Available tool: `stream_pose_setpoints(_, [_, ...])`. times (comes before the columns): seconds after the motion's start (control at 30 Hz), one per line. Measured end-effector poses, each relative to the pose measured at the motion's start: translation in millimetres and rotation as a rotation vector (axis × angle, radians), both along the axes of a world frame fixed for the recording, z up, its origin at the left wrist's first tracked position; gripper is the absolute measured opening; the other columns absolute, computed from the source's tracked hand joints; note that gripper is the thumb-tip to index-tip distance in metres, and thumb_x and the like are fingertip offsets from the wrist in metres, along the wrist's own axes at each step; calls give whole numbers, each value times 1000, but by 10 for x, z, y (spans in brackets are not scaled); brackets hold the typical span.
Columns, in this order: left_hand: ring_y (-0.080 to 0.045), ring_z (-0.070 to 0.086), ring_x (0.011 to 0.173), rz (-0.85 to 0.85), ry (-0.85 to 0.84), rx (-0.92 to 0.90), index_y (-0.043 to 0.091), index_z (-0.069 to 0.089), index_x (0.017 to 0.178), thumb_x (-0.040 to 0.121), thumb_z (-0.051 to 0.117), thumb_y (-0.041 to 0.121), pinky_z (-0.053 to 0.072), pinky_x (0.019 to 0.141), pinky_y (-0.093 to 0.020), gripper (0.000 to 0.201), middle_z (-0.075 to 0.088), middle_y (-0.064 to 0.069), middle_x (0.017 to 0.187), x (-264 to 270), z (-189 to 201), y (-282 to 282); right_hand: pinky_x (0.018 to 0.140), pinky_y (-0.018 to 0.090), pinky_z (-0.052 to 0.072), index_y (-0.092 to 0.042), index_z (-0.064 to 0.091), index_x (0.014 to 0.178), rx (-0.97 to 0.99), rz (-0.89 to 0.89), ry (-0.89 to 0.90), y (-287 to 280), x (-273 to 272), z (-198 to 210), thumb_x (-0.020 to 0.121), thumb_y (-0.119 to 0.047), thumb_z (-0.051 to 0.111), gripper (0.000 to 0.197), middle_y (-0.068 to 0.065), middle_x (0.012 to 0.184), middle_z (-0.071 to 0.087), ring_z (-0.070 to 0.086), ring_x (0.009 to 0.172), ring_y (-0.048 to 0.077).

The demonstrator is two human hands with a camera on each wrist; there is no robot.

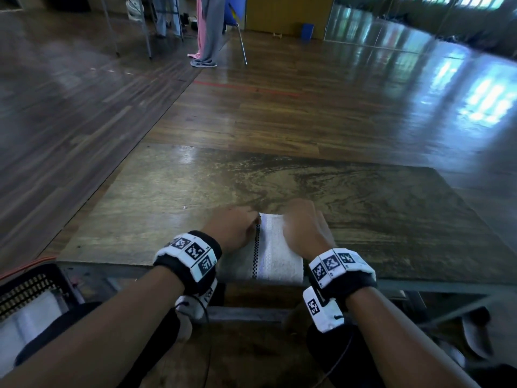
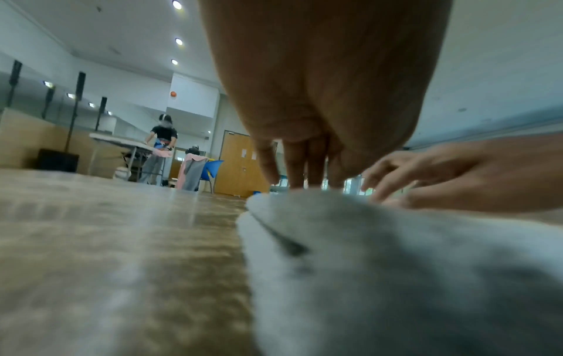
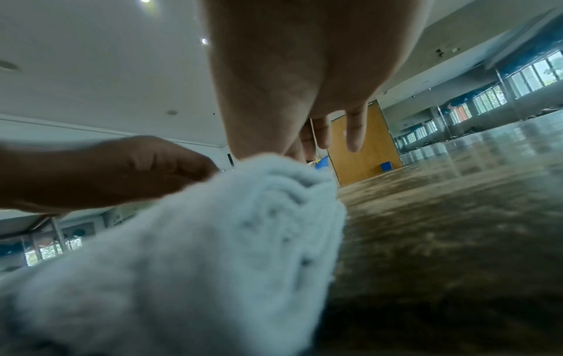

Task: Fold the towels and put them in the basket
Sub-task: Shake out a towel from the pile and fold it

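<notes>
Folded white towel (image 1: 275, 253) lies at the desk's (image 1: 363, 205) near edge, mid-width, its checkered stripe running front to back. Left hand (image 1: 235, 228) has straight fingers pressing its far left corner. Right hand (image 1: 303, 228) rests on its far right part, fingers loosely extended, gripping nothing. Black basket (image 1: 30, 278) sits below the near left corner.

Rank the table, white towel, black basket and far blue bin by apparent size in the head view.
1. table
2. white towel and black basket look alike; the basket is cropped by the frame, so no ranking.
3. blue bin, smallest, though farthest away.
</notes>
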State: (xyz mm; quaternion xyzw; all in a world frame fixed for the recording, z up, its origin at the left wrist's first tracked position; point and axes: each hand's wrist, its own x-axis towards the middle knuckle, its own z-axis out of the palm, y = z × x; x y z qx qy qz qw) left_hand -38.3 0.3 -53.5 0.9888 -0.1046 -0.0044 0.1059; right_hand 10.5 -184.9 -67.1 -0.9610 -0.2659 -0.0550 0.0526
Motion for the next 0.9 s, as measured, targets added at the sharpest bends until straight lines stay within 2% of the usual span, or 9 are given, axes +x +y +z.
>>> stream_pose_setpoints(0.1, [-24,49,122,46,97,33,11,49,129,99,31,22,40,99,-35,38,50,-8,137,-105,-112,-189,101,38,32,-12,61,114,-35,-66,19,111,-129,23,94,-30,40,33,3,138,40,33,126,21])
stream_pose_setpoints(0.2, [-14,16,145,136,100,24,12,21,148,100,24,30,18,115,-34,51,17,-4,158,-188,-276,-267,102,40,30,-14,48,129,19,-166,114,134,-202,-8,97,-36,33,42,2,138,43,35,128,20])
stream_pose_setpoints(0.33, [-11,-2,146,201,99,24,17,4,151,99,18,34,0,118,-38,56,-2,-1,160,-198,-455,-277,114,44,15,-15,19,148,55,-225,316,111,-199,-134,98,-47,24,59,1,158,14,10,146,20])
stream_pose_setpoints(0.4, [-10,-6,146,209,125,-25,19,1,150,99,16,35,-6,118,-41,56,-6,2,159,-149,-492,-246,117,43,8,-18,7,150,53,-229,349,117,-193,-224,98,-51,20,63,-2,160,0,0,147,19])
stream_pose_setpoints(0.5, [-10,-13,145,215,150,-65,20,-3,150,98,15,37,-9,117,-45,57,-11,4,159,-49,-550,-180,118,43,0,-22,-1,150,89,-238,344,126,-170,-364,96,-54,16,65,-6,159,-10,-9,146,17])
stream_pose_setpoints(0.67, [-22,-17,145,243,236,-88,22,-9,149,99,16,41,-10,114,-51,59,-18,1,158,184,-556,95,117,45,-4,-29,-1,150,105,-214,321,29,-47,-432,96,-55,15,62,-5,159,-10,-13,146,18])
stream_pose_setpoints(0.8, [-19,-16,145,356,351,-100,22,-8,150,99,13,46,-12,113,-54,60,-15,2,158,122,-503,353,117,45,-1,-25,7,150,88,-307,284,-200,-57,-368,97,-53,20,62,3,160,-5,-7,147,20])
stream_pose_setpoints(0.87, [-20,-6,146,377,338,-73,16,7,150,99,15,45,-6,113,-55,59,-4,-1,160,23,-464,424,117,45,6,-20,19,148,66,-367,260,-331,-76,-314,98,-47,27,58,8,159,6,3,147,24])
stream_pose_setpoints(0.9, [-21,7,145,383,288,-60,14,23,146,99,19,43,2,113,-54,55,11,-3,158,-33,-440,445,116,46,12,-18,28,145,55,-394,247,-383,-94,-281,98,-45,29,54,9,157,17,11,145,26])
